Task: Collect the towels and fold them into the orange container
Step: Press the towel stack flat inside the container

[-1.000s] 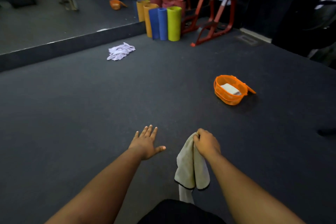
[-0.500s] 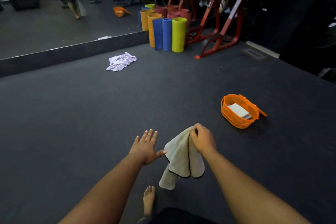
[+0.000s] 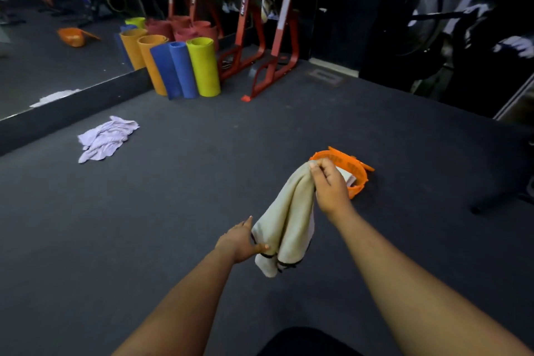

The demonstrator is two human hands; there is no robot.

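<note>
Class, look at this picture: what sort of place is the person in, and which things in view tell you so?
Most likely a gym or exercise studio. Rolled exercise mats stand by a wall mirror, a red metal equipment frame stands beside them, and dark matting floor covers the room.

Both forearms extended, bare. Right hand [image 3: 331,188] at frame centre, fingers pinched closed. Left hand [image 3: 239,241] lower centre, fingers straight.
</note>
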